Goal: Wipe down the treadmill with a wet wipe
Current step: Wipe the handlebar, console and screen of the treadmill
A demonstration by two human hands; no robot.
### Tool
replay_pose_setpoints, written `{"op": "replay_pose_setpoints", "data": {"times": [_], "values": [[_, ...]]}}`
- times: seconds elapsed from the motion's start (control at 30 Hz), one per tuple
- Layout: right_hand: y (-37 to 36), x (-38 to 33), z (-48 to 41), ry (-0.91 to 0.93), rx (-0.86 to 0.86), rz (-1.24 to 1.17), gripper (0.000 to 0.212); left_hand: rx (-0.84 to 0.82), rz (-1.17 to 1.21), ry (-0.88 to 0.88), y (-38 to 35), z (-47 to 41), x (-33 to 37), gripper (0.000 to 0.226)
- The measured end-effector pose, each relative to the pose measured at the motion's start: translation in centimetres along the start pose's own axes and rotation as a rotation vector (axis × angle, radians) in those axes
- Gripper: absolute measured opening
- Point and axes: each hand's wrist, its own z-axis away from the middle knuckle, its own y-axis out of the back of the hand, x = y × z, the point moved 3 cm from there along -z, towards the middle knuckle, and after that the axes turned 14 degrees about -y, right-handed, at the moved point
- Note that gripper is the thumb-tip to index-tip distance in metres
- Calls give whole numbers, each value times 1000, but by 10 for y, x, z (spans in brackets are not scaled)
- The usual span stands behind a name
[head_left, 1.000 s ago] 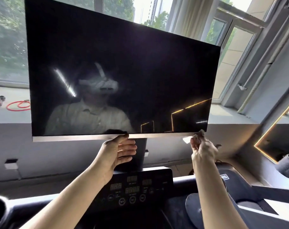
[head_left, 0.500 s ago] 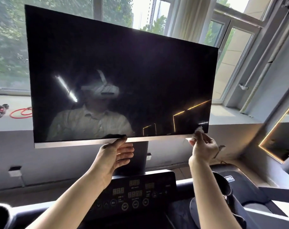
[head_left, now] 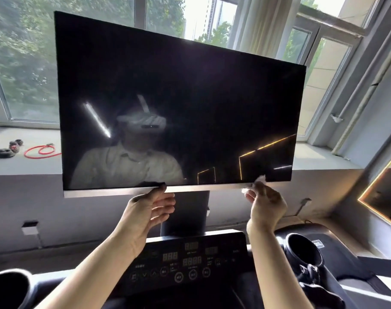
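The treadmill's large black screen (head_left: 190, 103) fills the middle of the view, with a silver strip along its bottom edge. Below it sits the black control console (head_left: 190, 262) with round buttons and number displays. My left hand (head_left: 147, 210) holds the screen's bottom edge near the middle, thumb on the front, fingers behind and relaxed. My right hand (head_left: 266, 206) pinches a small white wet wipe (head_left: 256, 182) against the bottom right part of the silver strip.
Cup holders sit at the console's left (head_left: 7, 288) and right (head_left: 304, 250). A grey window sill (head_left: 25, 166) behind carries a red cable (head_left: 41, 150) and small dark items. Windows stand behind the screen. A framed panel with glowing edges (head_left: 382, 192) is at right.
The view has tilted so the screen sits lower and more to the right in frame. My right hand with the wipe stays at the bottom right edge; the left hand keeps its hold.
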Motion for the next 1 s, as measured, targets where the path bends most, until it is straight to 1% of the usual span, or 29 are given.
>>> {"op": "replay_pose_setpoints", "data": {"times": [0.03,0.1,0.13,0.2,0.27,0.33,0.4,0.5,0.57,0.6,0.63,0.7,0.8,0.9,0.93,1.0], "values": [[-2,-1,5,24,17,6,19,14,0,-11,5,1,2,36],[-16,3,31,72,-10,21,20,48,-2,-38,15,3,6,33],[-27,9,48,98,-61,40,21,61,-1,-49,20,4,7,32],[-48,22,84,150,-218,100,24,68,-4,-71,25,4,9,33],[-65,36,107,169,-362,165,22,63,-23,-89,30,4,10,36],[-67,39,107,146,-421,192,25,62,-37,-100,36,5,11,38],[-56,33,87,106,-381,163,24,68,-35,-113,46,6,14,39],[-27,21,43,42,-164,42,7,110,-34,-140,67,10,22,34],[-23,20,35,39,-58,-4,16,153,-29,-161,79,13,26,31],[-28,23,42,49,-44,-13,19,169,-28,-170,84,14,27,30],[-38,26,57,59,-62,-31,19,179,-30,-177,88,15,29,30],[-61,39,96,60,-151,-66,13,184,-32,-189,91,17,30,28],[-95,60,152,117,-347,-11,7,181,-36,-200,90,16,30,27],[-101,63,166,134,-501,116,18,180,-45,-214,92,17,31,28],[-94,58,158,142,-508,159,19,182,-43,-219,94,18,31,27],[-75,47,130,109,-414,137,15,177,-43,-236,100,19,34,28]]}}
